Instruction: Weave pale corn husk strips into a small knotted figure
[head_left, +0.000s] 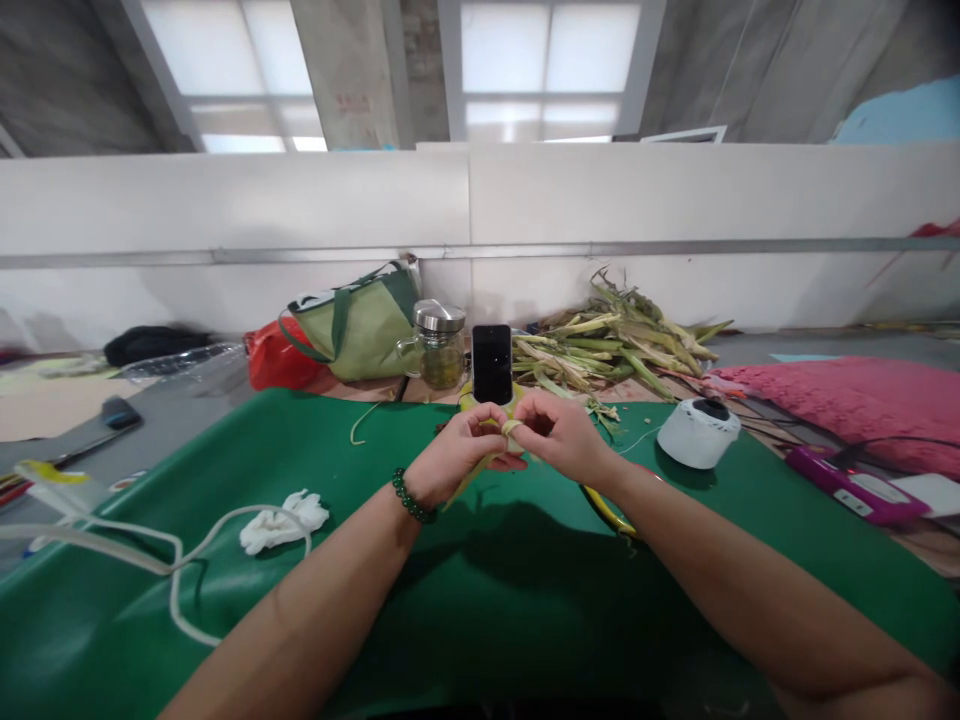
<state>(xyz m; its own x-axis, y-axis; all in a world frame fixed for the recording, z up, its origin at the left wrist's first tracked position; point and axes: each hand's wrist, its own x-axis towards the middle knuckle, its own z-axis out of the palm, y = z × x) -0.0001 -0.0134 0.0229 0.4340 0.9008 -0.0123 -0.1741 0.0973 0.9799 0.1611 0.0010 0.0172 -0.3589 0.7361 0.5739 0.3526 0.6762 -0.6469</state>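
Observation:
Above the green mat (360,590), my left hand (465,447) and my right hand (559,432) meet with their fingertips pinched on a pale yellow-green leaf strip (512,428). The strip is wrapped or folded between the fingers, and a loose tail of it hangs down below my left palm. My left wrist wears a green bead bracelet. Just behind my hands a phone (492,362) stands upright in a yellowish holder, partly hidden. Under my right forearm lies a tool with yellow handles (609,510), its far end covered.
A pile of leaf stalks (622,335) lies behind on the right. A thread spool (697,433) stands on the mat, its thread trailing leftward. A glass mug (439,345) and green bag (360,320) stand at the back. Crumpled tissue (283,522) and white cable (174,575) lie left.

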